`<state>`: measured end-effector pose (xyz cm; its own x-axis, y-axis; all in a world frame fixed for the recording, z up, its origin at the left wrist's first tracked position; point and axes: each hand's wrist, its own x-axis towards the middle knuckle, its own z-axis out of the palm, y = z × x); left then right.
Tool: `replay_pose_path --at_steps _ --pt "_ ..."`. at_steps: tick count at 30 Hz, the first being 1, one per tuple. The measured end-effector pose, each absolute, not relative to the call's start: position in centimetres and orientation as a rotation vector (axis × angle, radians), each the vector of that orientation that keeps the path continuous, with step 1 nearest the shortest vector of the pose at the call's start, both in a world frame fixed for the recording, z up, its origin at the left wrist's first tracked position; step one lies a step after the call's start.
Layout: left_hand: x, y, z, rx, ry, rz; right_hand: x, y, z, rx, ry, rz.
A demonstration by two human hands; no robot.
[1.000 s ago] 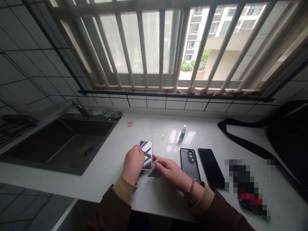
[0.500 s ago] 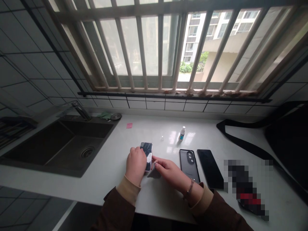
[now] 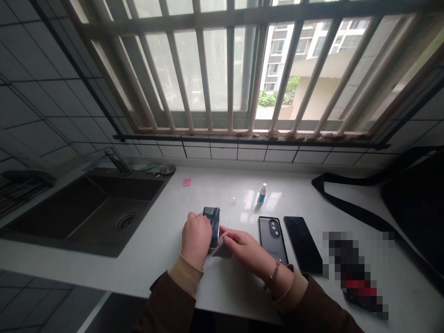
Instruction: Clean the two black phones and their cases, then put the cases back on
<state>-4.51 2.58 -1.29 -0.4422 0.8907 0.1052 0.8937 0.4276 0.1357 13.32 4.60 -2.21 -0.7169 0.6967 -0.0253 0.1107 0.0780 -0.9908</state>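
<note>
A smartphone [image 3: 215,226] with a dark, reflective screen and pale edges lies face up in the middle of the counter. My left hand [image 3: 196,235] is curled over its left side, fingers bent onto the screen, their tips partly hidden. Beside the phone's lower right edge, my right hand [image 3: 243,245] pinches a small grey cloth [image 3: 223,250] between thumb and fingers, and the cloth hangs down toward the counter. Right of that hand lie a dark phone case [image 3: 272,243] with camera cutouts and a larger black phone [image 3: 302,243].
Behind the phones stands a small white bottle [image 3: 262,194]. A pink sticky note [image 3: 186,182] lies farther left, near the steel sink [image 3: 111,217] and its faucet [image 3: 118,162]. At the right are a black strap [image 3: 350,203] and a pixelated dark object [image 3: 357,273].
My left fingers have shifted slightly on the phone's screen, and the reflection there looks different. My right hand keeps the cloth in nearly the same spot.
</note>
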Motion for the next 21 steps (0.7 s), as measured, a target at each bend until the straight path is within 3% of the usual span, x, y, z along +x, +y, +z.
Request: replay_pose_path --at_steps 9,13,21 --pt "-4.0 2.9 -1.0 -1.656 -2.6 -0.226 14.1 5.1 -1.9 -0.846 -1.87 1.551" --pt "-2.1 1.9 0.3 -1.589 -2.503 -0.275 15.7 5.4 -1.0 -0.706 -1.539 1.428" --pt "7.0 1.3 -0.2 -2.313 -2.406 -0.415 16.9 5.9 -0.2 -0.825 -1.018 1.054"
